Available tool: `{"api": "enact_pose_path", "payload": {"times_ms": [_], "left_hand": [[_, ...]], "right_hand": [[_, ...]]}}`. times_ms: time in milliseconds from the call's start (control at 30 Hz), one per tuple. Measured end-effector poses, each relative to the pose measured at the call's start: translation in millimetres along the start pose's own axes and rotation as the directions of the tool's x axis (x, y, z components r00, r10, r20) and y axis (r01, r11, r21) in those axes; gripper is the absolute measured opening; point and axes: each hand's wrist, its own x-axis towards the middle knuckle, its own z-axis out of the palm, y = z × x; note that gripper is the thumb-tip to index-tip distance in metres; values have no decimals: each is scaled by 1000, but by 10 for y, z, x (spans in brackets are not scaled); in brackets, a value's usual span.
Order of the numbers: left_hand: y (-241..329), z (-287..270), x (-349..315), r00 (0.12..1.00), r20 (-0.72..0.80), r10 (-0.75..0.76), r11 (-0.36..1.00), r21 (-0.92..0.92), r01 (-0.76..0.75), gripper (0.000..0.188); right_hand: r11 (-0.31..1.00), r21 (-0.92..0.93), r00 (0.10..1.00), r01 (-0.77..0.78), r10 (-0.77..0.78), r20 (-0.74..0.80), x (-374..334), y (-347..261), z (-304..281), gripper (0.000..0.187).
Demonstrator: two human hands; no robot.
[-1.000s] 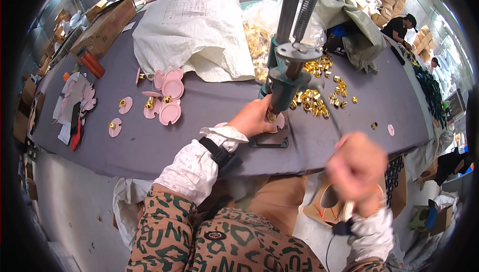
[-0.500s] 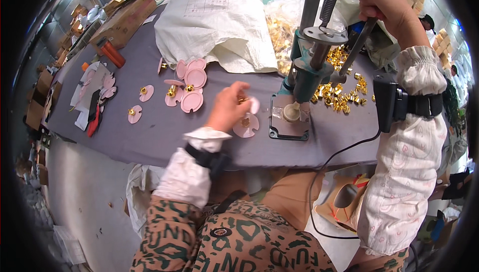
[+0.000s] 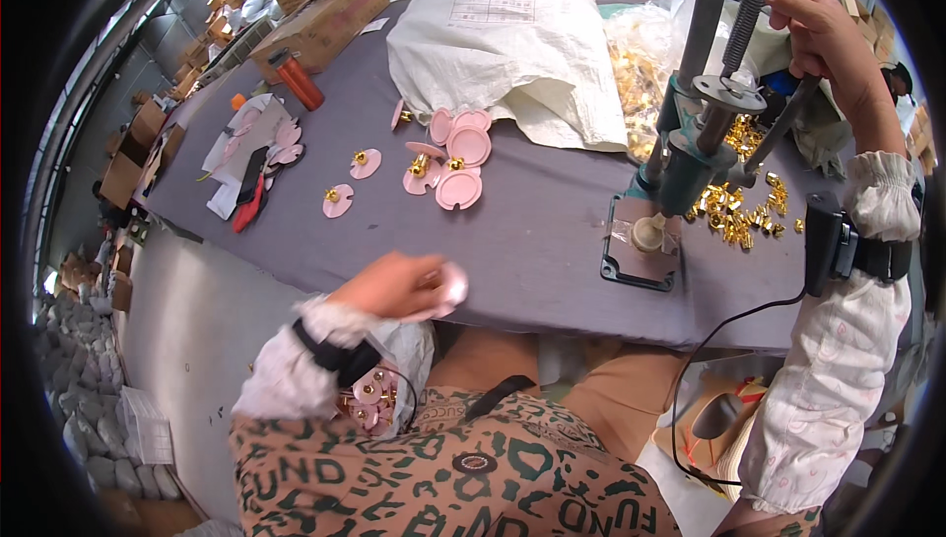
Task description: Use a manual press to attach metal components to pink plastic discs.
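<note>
Disc (image 3: 454,285), pink and motion-blurred, is grasped in the fingers of the left hand (image 3: 389,286) near the front edge of the desk (image 3: 537,271). Right hand (image 3: 830,42) is at the upper end of the lever (image 3: 785,128); finger closure there cannot be told. Other discs (image 3: 459,189) lie farther back.

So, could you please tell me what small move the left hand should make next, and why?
Perhaps lower the left hand and release its round pale-pink piece into the open white sack: the hand appears close to that sack, and round pink pieces with gold fittings already lie inside.
</note>
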Motion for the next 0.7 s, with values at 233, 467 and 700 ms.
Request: {"api": "enact_pose_path", "payload": {"times_ms": [233, 467, 700], "left_hand": [[-96, -228, -563, 975, -16, -221, 922, 323, 214, 45], [-198, 146, 1020, 808, -373, 457, 693, 718, -60, 29], [-300, 129, 1441, 778, -435, 454, 795, 593, -132, 6]], "right_hand": [[1000, -12, 1000, 6, -6, -23, -56, -71, -17, 31], [1000, 4, 1000, 24, -24, -10, -135, -172, 65, 33], [999, -29, 998, -27, 28, 58, -156, -201, -6, 33]]}}
